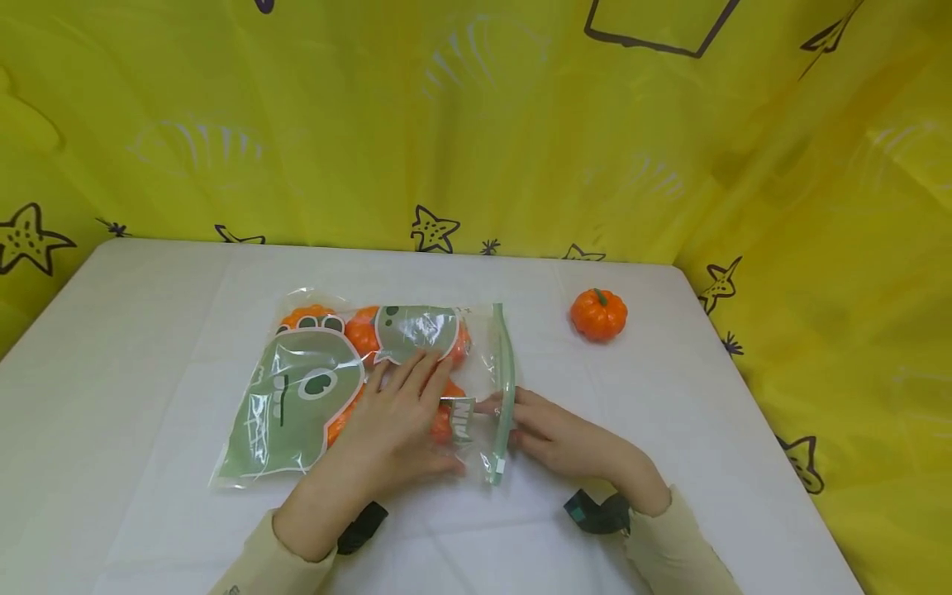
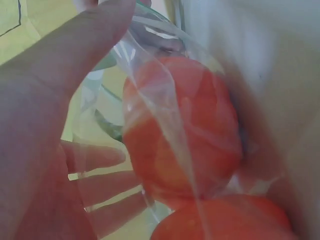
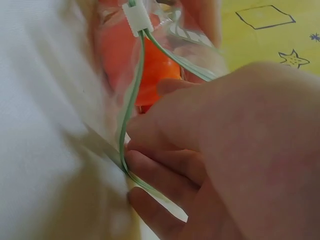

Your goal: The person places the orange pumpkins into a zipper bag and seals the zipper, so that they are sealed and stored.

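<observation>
A clear zip bag [image 1: 297, 397] printed with a green dinosaur lies flat on the white table [image 1: 134, 330], with several orange toy pumpkins [image 1: 362, 332] inside. My left hand [image 1: 412, 384] rests on the bag with straight fingers, pressing the plastic over the pumpkins [image 2: 185, 130]; the left wrist view shows its palm and fingers [image 2: 95, 157] against the film. My right hand [image 1: 509, 409] pinches the green zip strip [image 1: 506, 355] at the bag's right edge. In the right wrist view its fingers [image 3: 155, 165] curl round the strip [image 3: 131, 100], below the white slider [image 3: 137, 19].
One loose orange pumpkin [image 1: 598, 314] with a green stem stands on the table to the right of the bag. A yellow curtain [image 1: 476, 124] with star drawings hangs behind and to the right of the table.
</observation>
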{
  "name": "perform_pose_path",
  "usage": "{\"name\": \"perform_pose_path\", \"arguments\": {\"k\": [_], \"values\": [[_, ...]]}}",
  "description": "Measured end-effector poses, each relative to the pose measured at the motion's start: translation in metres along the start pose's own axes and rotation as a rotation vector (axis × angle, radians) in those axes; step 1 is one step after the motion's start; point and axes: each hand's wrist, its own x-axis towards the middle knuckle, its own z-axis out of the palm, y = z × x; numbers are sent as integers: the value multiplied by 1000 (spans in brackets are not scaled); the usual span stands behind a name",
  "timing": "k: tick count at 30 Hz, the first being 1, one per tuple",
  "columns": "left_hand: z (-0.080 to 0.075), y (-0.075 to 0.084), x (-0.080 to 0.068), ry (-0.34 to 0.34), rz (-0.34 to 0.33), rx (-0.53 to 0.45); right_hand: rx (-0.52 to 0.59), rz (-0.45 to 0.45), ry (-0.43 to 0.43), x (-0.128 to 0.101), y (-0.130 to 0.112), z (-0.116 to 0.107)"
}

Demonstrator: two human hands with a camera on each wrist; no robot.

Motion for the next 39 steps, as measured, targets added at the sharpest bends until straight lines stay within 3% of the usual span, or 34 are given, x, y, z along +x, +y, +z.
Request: {"name": "perform_pose_path", "arguments": {"k": [8, 15, 23, 28, 39], "values": [[2, 0, 1, -37, -18, -25, -210, -98, 86, -1, 0, 5], [1, 0, 1, -18, -14, -20, -38, 12, 94, -4, 1, -8], [1, 2, 0, -51, -19, -12, -36, 43, 231, -12, 8, -28], [1, 3, 0, -46, -12, 7, -86, 117, 314, -14, 12, -45], [2, 4, -1, -52, -13, 22, -270, 171, 475, -16, 25, -74]]}}
